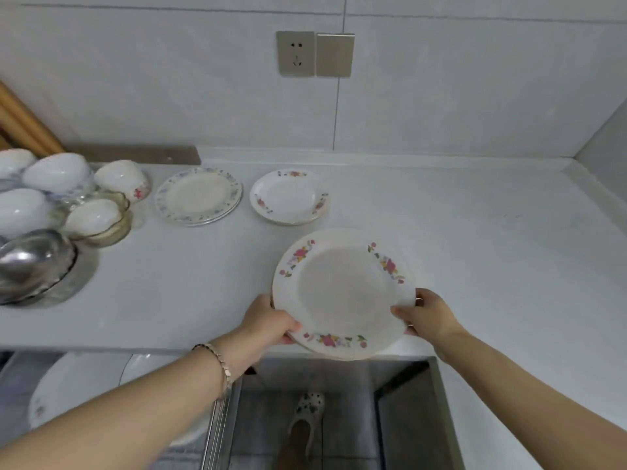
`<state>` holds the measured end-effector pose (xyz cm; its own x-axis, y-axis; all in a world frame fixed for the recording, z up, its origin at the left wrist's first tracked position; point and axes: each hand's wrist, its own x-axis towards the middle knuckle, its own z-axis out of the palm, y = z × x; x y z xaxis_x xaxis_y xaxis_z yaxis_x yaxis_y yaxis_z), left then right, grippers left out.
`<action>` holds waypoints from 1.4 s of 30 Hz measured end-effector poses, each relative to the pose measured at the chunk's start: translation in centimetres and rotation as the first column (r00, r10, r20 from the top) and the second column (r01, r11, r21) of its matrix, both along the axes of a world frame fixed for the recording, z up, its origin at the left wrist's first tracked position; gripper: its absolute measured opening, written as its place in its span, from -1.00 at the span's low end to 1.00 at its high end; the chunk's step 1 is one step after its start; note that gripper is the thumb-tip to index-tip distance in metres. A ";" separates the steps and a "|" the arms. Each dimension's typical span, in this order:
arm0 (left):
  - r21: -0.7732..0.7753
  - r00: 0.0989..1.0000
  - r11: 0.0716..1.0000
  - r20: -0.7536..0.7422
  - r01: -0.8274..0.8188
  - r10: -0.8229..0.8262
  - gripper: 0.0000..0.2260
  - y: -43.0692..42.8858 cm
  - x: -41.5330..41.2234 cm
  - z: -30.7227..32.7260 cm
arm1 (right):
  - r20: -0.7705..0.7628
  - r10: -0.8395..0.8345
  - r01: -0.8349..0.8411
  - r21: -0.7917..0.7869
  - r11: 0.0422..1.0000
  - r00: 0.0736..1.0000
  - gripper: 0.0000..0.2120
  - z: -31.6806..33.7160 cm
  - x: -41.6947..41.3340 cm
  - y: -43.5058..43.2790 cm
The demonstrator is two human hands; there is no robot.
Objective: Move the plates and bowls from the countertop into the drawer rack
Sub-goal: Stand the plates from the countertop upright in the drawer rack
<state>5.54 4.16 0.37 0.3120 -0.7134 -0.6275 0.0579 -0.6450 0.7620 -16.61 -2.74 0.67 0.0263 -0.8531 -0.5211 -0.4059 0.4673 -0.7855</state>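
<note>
Two hands hold the floral dinner plate [342, 293] at the front edge of the counter [475, 232], and its near rim reaches out over the open drawer below. The left hand [268, 320] grips the rim at 8 o'clock and the right hand [424, 317] at 4 o'clock. On each hand the thumb lies on top and the fingers curl under.

The plate looks like glazed ceramic, so I judge it stiff, rather heavy, smooth and easy to chip. A grip on two opposite sides of the rim, as here, seems the safest one. A second rim shows under it at 6 o'clock, so it may be a small stack, but I cannot count it.

From this plate, the small floral plates [290, 196] are at 12 o'clock and the blue-rimmed plates [198, 195] at 11 o'clock. The upturned bowls [57, 173] are at 10 o'clock, and the picture border cuts them off.

The fingers under the plate are hidden. I cannot tell whether the plate touches the counter. The drawer rack [78, 391] at 7 o'clock is mostly covered by the left forearm [135, 401], so its free slots cannot be seen.
</note>
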 end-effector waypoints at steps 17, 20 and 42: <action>0.312 0.981 0.931 0.092 -0.191 0.170 -0.48 29.8 20.8 -5.7 | 0.130 0.367 -0.389 0.353 0.851 0.921 -0.75 -7.5 21.0 25.3; 0.353 0.976 0.910 0.101 -0.218 0.194 -0.56 32.1 26.3 -8.3 | 0.131 0.378 -0.398 0.399 0.826 0.917 -0.76 -9.8 26.8 27.3; 0.483 0.943 0.867 0.328 -0.122 -0.050 -0.61 26.5 55.0 -31.4 | -0.126 0.045 0.020 0.468 0.883 0.991 -0.56 -32.4 56.6 27.7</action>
